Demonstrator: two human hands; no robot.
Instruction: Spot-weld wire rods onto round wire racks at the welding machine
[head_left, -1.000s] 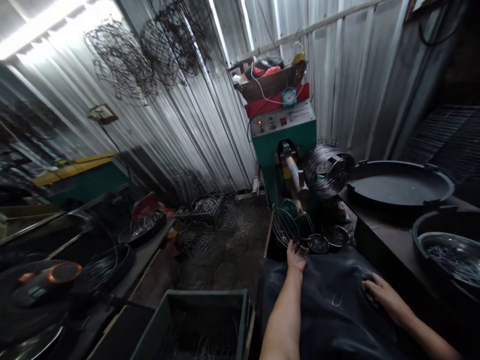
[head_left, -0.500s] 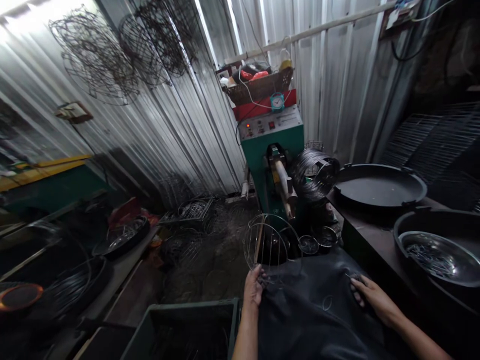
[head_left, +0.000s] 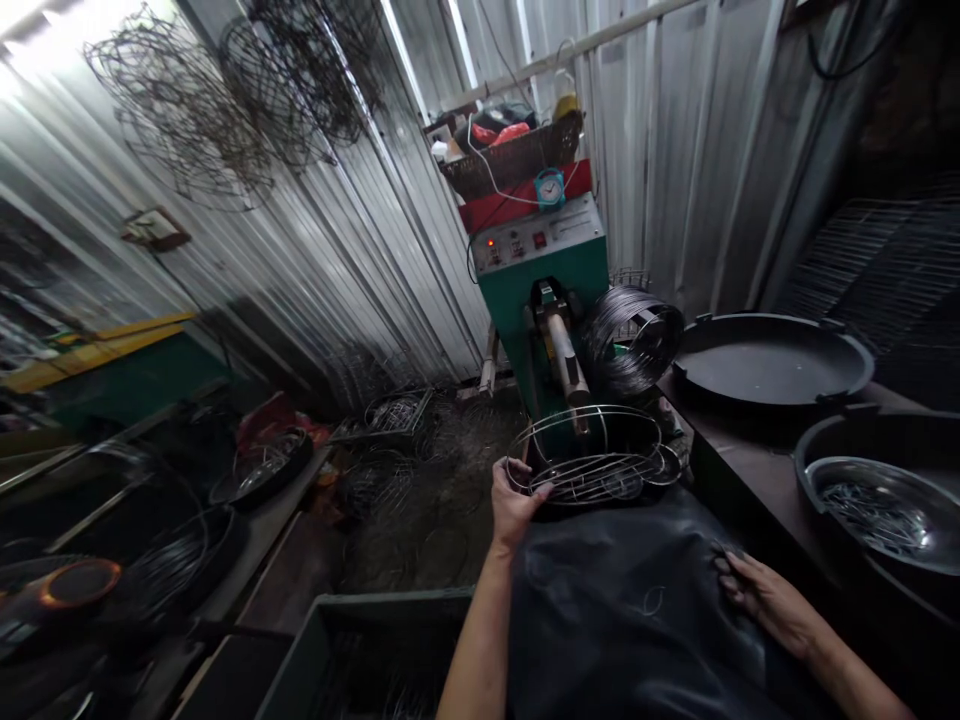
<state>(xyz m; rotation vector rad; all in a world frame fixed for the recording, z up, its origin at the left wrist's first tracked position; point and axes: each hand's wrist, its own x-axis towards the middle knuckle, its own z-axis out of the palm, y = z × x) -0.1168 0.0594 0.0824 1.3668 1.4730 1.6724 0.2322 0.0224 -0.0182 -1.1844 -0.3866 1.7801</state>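
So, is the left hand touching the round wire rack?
Touching. The head view shows the left hand gripping the round wire rack at its left edge.

Round wire frame (head_left: 592,478) in the left hand (head_left: 513,512), near the green machine (head_left: 508,300).

The wire frame (head_left: 600,466) was of thin, bright, smooth metal, and below it, near in the scene, the dark sheet (head_left: 600,600) looked like leather or coated cloth, softly creased with a dull sheen. To the right, the wide pan (head_left: 772,362) had a matt dark surface, the bowl (head_left: 928,535) was glossy polished metal, and the wire coil (head_left: 609,355) gleamed grey. At the far side, ridged sheet metal with streaky shine made up the wall (head_left: 435,300), before which the machine (head_left: 499,305) showed smooth painted casing.
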